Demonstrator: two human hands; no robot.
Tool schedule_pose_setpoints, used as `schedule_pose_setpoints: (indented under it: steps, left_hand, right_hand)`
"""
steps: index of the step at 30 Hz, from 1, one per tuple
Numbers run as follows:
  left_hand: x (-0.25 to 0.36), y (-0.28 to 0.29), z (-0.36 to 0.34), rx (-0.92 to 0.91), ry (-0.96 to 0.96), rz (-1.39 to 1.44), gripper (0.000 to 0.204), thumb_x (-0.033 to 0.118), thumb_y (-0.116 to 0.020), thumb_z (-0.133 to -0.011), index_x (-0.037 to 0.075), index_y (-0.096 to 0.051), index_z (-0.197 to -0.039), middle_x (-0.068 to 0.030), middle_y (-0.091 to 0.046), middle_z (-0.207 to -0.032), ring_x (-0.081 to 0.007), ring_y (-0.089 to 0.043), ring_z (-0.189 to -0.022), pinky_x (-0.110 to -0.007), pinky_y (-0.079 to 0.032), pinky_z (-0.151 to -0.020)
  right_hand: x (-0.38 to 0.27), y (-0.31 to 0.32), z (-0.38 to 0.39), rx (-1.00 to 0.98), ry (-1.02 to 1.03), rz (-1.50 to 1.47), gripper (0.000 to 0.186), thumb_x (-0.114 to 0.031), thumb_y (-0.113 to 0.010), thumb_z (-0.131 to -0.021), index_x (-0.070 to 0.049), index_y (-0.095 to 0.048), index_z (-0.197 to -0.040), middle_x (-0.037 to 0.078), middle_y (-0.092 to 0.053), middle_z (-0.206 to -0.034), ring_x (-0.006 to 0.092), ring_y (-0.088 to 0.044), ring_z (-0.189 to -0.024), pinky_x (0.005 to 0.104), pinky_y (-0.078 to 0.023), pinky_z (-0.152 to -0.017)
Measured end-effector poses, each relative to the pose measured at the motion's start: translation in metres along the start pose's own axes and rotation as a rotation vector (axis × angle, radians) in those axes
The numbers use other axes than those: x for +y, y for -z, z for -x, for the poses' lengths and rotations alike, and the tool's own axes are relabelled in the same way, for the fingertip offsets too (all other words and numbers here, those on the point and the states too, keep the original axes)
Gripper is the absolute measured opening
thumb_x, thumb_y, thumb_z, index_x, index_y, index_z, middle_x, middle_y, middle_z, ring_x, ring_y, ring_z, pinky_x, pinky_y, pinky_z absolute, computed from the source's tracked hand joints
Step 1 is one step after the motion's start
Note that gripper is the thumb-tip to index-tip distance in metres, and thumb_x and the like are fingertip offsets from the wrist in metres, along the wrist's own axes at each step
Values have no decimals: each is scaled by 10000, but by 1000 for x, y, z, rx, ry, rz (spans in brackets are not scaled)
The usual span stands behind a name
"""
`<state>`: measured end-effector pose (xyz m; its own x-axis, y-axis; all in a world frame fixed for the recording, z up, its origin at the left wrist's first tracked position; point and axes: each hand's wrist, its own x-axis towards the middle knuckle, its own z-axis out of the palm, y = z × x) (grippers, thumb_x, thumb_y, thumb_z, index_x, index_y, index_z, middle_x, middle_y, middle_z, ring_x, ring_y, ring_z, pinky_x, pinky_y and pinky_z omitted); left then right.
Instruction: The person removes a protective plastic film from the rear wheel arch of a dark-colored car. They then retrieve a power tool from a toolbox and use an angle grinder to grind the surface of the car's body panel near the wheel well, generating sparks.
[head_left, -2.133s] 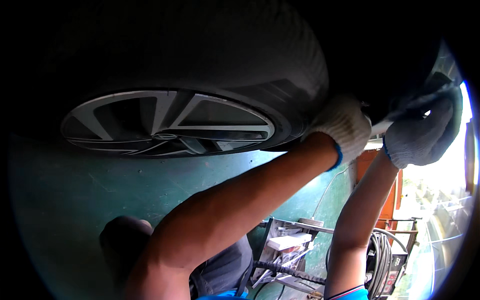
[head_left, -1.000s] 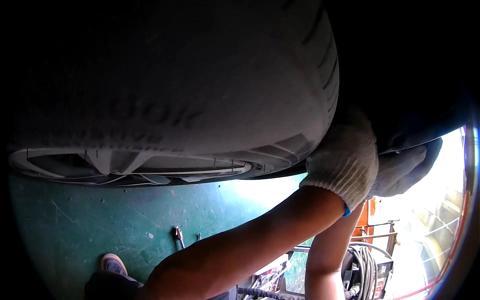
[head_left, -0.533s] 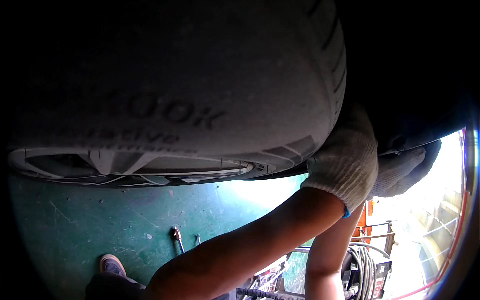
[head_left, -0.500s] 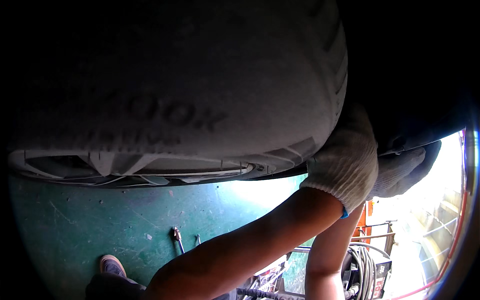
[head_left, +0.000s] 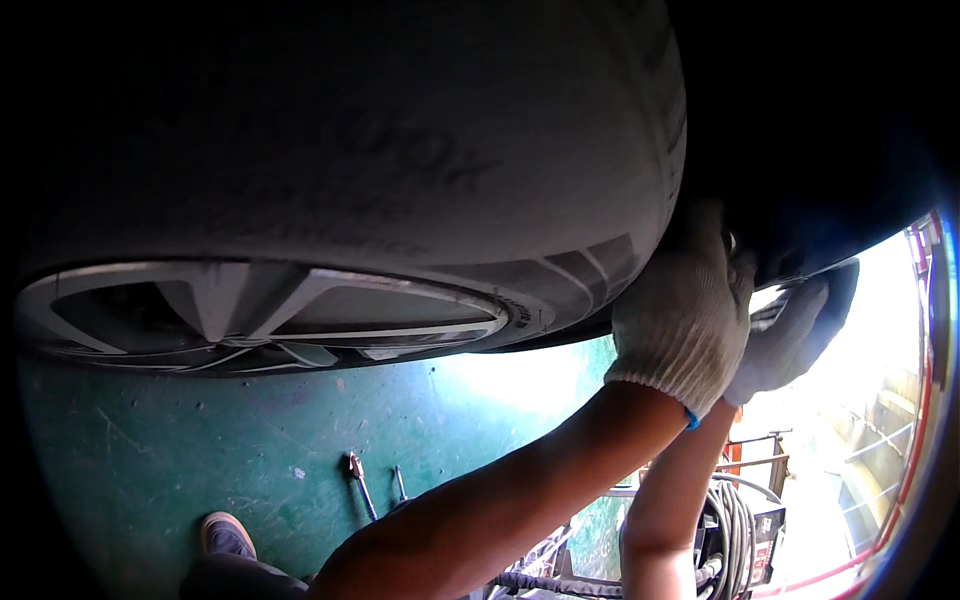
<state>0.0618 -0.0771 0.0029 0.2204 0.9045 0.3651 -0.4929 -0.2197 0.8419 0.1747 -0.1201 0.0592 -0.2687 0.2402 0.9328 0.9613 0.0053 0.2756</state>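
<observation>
My left grip [head_left: 685, 320]: one off-white knitted glove [head_left: 665, 345], lengthwise ribbing, gathered cuff [head_left: 655, 380], thin bright-blue edging [head_left: 692, 421].
My right grip [head_left: 785, 335]: one pale glove [head_left: 770, 365], dark along its right side; shade or coating, I cannot tell.
My forearms [head_left: 480, 500]: two, bare.
My trouser leg [head_left: 245, 578]: one visible, near left, dark grey cloth.
My shoe [head_left: 228, 537]: one visible, left, dark upper, pale sole rim.
</observation>
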Motion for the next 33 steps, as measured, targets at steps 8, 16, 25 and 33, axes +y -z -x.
schedule_pose_setpoints:
  steps: [8, 16, 25, 33]
  left_hand:
    - [-2, 1, -7, 46, 73, 275, 401, 315, -602, -998, -38, -522, -1171, -108, -621, -769, -196, -649, -659, -312, -513, -571]
    - [-11, 9, 11, -236, 348, 1069, 360, 283, -607, -1005, 8, -537, -1228, -74, -597, -839, -142, -634, -740, -267, -540, -650]
    - [-23, 11, 8, -396, 284, 1408, 431, 245, -658, -997, 2, -544, -1333, -99, -665, -972, -144, -694, -839, -289, -609, -771]
    - [-21, 9, 11, -357, 292, 1397, 401, 198, -648, -997, -15, -548, -1322, -106, -672, -919, -162, -700, -823, -291, -596, -786]
  right_hand:
    - [-62, 82, 33, -639, -629, -180, 571, -23, -633, -880, 42, -500, -1431, 164, -617, -1341, 224, -644, -1122, 321, -499, -966]
    - [-52, 105, 10, -669, -279, 29, 375, 52, -561, -940, 19, -628, -1307, 109, -630, -1061, 114, -592, -773, 245, -484, -646]
    - [-73, 120, -23, -684, -36, 155, 362, 88, -578, -884, 30, -648, -1234, 117, -624, -949, 147, -581, -719, 285, -461, -597]
    - [-85, 125, -32, -713, 16, 200, 373, 82, -575, -891, 21, -637, -1253, 127, -661, -944, 173, -592, -756, 310, -478, -640]
